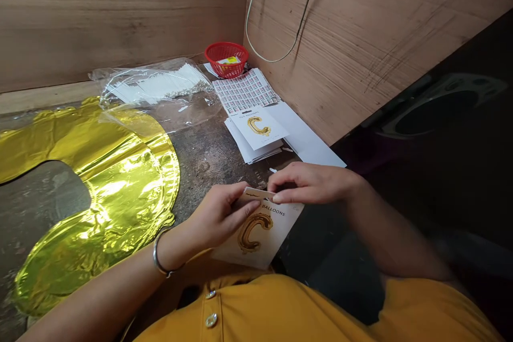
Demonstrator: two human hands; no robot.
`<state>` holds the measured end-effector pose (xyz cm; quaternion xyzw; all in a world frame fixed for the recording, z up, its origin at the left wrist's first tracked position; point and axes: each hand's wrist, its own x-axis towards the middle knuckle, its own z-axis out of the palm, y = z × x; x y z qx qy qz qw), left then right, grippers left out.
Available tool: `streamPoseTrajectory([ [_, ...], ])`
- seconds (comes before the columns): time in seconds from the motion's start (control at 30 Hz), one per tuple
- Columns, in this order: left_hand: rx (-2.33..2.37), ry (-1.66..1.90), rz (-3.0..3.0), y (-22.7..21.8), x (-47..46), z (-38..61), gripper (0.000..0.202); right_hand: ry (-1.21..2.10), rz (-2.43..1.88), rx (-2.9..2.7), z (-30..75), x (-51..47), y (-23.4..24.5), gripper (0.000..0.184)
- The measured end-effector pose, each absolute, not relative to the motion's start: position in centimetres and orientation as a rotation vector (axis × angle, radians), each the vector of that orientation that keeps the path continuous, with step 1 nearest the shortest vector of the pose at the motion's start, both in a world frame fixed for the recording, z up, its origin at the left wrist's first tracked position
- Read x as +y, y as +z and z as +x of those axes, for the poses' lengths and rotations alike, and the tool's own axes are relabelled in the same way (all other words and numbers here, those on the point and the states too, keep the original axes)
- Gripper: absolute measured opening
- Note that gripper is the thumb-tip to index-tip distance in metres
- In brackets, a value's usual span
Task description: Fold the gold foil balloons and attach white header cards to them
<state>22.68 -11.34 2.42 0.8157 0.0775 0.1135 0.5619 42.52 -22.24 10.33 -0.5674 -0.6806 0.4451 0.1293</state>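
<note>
Both my hands hold a white card printed "BALLOONS" with a gold letter C (pixel 256 235), just above my lap. My left hand (pixel 220 214), with a metal bangle on its wrist, grips the card's top edge from the left. My right hand (pixel 308 184) pinches the same edge from the right, and the fingers hide part of the top. Left of my left forearm lies a large, flat gold foil balloon (pixel 116 197). A stack of similar cards (pixel 258 128) sits ahead of my hands on white paper.
A sheet of small labels (pixel 245 91), a plastic bag of white sticks (pixel 156 85) and a red basket (pixel 226 60) stand toward the worn tabletop's (pixel 204 157) back corner. Wooden walls (pixel 360 48) rise behind, with cables (pixel 276 21). A dark drop lies right.
</note>
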Motion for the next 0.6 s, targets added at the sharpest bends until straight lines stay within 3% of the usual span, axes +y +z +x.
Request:
streamPoseTrajectory([
  [0.1, 0.275, 0.252, 1.807, 2.0, -10.9, 22.5, 0.030, 1.472, -1.656, -1.741, 44.5, -23.6, 9.2, 0.048],
  [0.23, 0.378, 0.293, 1.670, 1.8, -10.6, 22.5, 0.030, 1.056, -1.833, -1.423, 43.8, -26.7, 7.1, 0.030],
  [0.5, 0.402, 0.367, 1.531, 1.4, -10.9, 23.3, 0.027, 0.958, -1.494, -0.717, 38.1, -26.0, 1.8, 0.060],
  [0.6, 0.411, 0.332, 1.495, 1.4, -10.9, 23.3, 0.030, 1.095, -1.279, -0.632, 38.9, -24.9, 1.9, 0.062],
])
